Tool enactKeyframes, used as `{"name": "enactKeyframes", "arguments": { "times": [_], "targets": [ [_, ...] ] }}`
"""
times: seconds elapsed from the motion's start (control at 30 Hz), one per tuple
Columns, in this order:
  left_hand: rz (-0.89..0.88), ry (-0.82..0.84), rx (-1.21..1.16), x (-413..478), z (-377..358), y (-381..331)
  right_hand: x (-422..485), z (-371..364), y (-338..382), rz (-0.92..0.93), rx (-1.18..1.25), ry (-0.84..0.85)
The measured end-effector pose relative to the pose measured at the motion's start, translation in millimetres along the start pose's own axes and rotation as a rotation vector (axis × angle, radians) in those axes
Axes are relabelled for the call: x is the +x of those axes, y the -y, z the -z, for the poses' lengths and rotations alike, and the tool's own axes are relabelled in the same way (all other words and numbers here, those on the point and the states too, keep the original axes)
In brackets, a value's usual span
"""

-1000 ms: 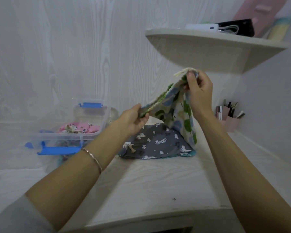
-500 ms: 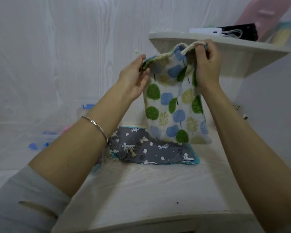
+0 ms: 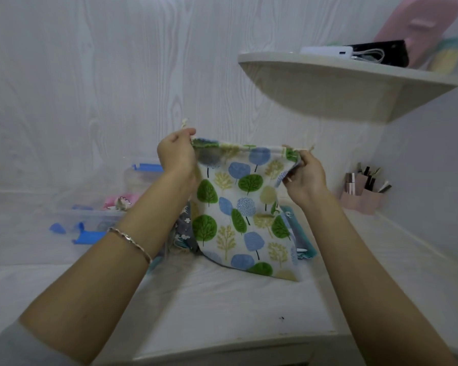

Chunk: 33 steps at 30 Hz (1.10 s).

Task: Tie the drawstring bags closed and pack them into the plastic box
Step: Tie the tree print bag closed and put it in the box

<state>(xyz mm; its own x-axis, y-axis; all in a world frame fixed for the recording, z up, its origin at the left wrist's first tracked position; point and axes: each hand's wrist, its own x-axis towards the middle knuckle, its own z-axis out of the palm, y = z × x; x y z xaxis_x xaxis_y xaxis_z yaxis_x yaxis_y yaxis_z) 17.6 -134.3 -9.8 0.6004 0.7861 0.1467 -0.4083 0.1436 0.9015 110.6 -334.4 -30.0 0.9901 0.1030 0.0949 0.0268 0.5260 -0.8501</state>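
Observation:
A white drawstring bag with green and blue trees (image 3: pixel 242 210) hangs flat above the table, its top edge stretched level. My left hand (image 3: pixel 176 154) pinches its top left corner and cord end. My right hand (image 3: pixel 303 173) pinches the top right corner with the other cord end. Behind it a grey bag with white animals (image 3: pixel 184 228) lies on the table, mostly hidden. The clear plastic box with blue clips (image 3: pixel 95 215) stands at the left, with a pink bag (image 3: pixel 119 201) inside.
A white curved shelf (image 3: pixel 349 83) juts from the wall above my right hand, carrying a black device and pink items. A pink pen holder (image 3: pixel 362 196) stands at the right against the wall. The table's front edge (image 3: pixel 222 344) runs below.
Both hands have come down from shelf height and moved apart, so the tree bag's top is now pulled out wide and flat.

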Motion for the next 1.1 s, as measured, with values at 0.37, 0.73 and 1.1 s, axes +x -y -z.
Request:
{"name": "enactKeyframes", "arguments": {
  "times": [0.37, 0.73, 1.1],
  "targets": [
    [-0.001, -0.021, -0.283, 17, 21, -6, 10, 38, -44, -0.318, 0.536, 0.002],
    [-0.111, -0.160, -0.194, 37, 49, -25, 23, 69, -58, -0.109, -0.213, -0.195],
    [-0.037, -0.185, -0.191, 47, 66, -19, 31, 60, -50, -0.029, -0.418, -0.215]
  ]
}}
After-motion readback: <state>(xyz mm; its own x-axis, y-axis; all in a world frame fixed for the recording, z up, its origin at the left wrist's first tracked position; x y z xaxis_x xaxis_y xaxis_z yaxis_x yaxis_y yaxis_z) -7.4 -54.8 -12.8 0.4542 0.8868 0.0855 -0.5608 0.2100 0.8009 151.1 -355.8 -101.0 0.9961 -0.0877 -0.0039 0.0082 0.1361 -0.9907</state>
